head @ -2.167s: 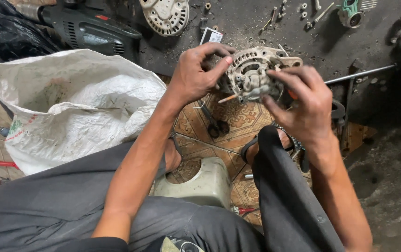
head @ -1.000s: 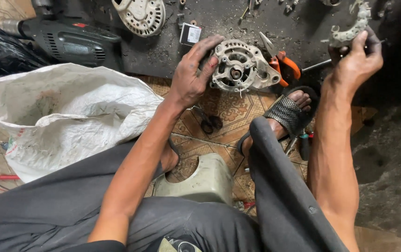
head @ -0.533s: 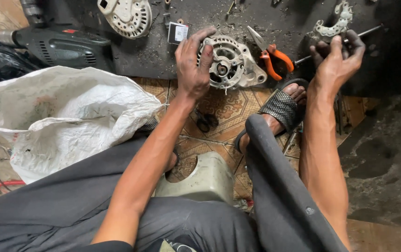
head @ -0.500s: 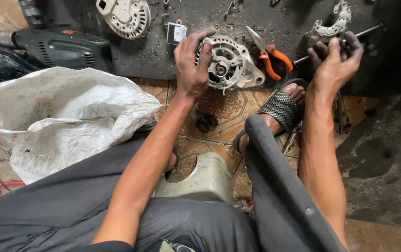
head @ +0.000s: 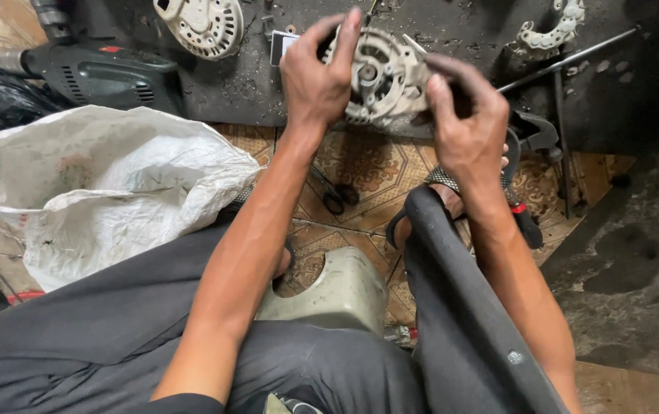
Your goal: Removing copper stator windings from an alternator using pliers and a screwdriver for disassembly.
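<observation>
A grey cast alternator housing [head: 379, 77] is held up over the dark work mat [head: 230, 92], its round open face toward me. My left hand [head: 316, 80] grips its left side, thumb and fingers wrapped over the rim. My right hand [head: 464, 130] closes on the housing's right edge with grimy fingers. A thin metal tip [head: 412, 46] shows beside those fingers; I cannot tell what it belongs to. Both forearms reach out over my dark trousers.
A second round alternator cover [head: 203, 27] and a green power drill [head: 99, 73] lie at the upper left. A white sack [head: 92, 184] fills the left. A curved bracket [head: 552, 31], a long rod [head: 567, 60] and a dark tool [head: 533, 134] lie right. A low stool [head: 337, 291] is under me.
My right hand has come back from the far right by the rod and now grips the housing's right edge. The housing has been lifted and turned with my left hand still on it.
</observation>
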